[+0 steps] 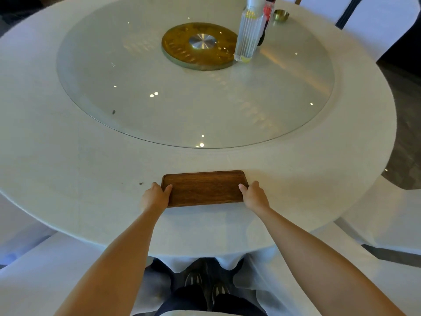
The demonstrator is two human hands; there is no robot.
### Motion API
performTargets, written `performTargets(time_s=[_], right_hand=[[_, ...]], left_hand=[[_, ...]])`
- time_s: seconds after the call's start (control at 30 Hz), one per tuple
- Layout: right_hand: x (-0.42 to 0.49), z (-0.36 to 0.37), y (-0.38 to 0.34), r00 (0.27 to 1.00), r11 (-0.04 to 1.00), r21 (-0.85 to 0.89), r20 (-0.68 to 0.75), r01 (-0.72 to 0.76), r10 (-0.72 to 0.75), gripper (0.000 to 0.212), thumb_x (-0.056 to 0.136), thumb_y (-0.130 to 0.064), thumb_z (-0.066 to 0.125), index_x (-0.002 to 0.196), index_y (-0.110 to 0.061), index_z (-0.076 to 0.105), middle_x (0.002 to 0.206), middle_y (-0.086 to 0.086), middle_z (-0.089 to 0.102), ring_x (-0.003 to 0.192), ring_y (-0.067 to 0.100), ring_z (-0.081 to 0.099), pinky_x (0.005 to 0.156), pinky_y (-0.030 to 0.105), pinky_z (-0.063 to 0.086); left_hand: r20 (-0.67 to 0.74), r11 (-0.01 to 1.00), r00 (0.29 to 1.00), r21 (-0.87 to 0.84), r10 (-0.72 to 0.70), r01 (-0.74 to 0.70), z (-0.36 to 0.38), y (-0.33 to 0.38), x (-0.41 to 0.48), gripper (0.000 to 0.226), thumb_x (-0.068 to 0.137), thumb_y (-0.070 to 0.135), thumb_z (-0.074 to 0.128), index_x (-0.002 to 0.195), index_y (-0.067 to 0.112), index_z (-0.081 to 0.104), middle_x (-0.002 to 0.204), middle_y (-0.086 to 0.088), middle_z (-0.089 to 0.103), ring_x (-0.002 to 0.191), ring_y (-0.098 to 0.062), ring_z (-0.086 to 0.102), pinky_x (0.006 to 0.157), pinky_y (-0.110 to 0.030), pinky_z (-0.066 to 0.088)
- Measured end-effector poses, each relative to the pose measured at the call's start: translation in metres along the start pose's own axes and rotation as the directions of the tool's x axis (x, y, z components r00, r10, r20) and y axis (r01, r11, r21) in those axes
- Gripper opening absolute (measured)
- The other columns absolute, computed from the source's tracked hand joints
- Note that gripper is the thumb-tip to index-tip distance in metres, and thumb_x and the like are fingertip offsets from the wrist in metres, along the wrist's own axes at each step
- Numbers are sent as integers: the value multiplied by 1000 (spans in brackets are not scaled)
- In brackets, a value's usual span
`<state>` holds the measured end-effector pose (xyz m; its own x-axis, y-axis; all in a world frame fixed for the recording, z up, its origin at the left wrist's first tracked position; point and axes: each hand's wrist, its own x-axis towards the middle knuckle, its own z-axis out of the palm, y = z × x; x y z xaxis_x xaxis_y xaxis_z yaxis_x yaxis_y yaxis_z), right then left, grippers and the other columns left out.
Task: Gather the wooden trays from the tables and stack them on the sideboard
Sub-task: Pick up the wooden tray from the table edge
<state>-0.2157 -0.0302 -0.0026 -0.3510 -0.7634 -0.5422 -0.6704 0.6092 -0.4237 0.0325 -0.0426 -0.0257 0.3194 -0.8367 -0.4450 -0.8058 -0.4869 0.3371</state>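
A dark brown rectangular wooden tray (205,188) lies flat on the white tablecloth of a round table (68,174), near its front edge. My left hand (155,197) grips the tray's left short end, thumb over the rim. At the right short end my right hand (255,196) holds it the same way. The tray holds nothing. No sideboard is in view.
A glass turntable (136,92) with a gold hub (199,45) covers the table's middle. On it at the far right stand a clear ribbed bottle (248,35), a red-labelled bottle (267,14) and a small brass dish (281,15). White-covered chairs (376,21) surround the table.
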Motion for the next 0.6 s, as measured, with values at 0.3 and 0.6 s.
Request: performTargets(time_s=[0.3, 0.6], right_hand=[[-7, 7, -69, 963, 962, 47, -37, 267, -266, 48, 98, -39, 37, 117, 5, 47, 116, 22, 62, 108, 38, 58, 73, 35, 39], [-64, 46, -132, 768, 779, 13, 153, 627, -621, 47, 98, -40, 34, 105, 2, 54, 106, 20, 63, 105, 37, 59, 71, 31, 36]], left_hand=[[-170, 976, 979, -201, -115, 79, -64, -40, -9, 44, 96, 42, 39, 79, 2, 47, 94, -25, 67, 73, -30, 54, 59, -32, 38], [-389, 853, 814, -469, -431, 228, -101, -123, -110, 50, 95, 39, 43, 54, 14, 33, 91, -29, 67, 89, -40, 62, 73, -39, 46]])
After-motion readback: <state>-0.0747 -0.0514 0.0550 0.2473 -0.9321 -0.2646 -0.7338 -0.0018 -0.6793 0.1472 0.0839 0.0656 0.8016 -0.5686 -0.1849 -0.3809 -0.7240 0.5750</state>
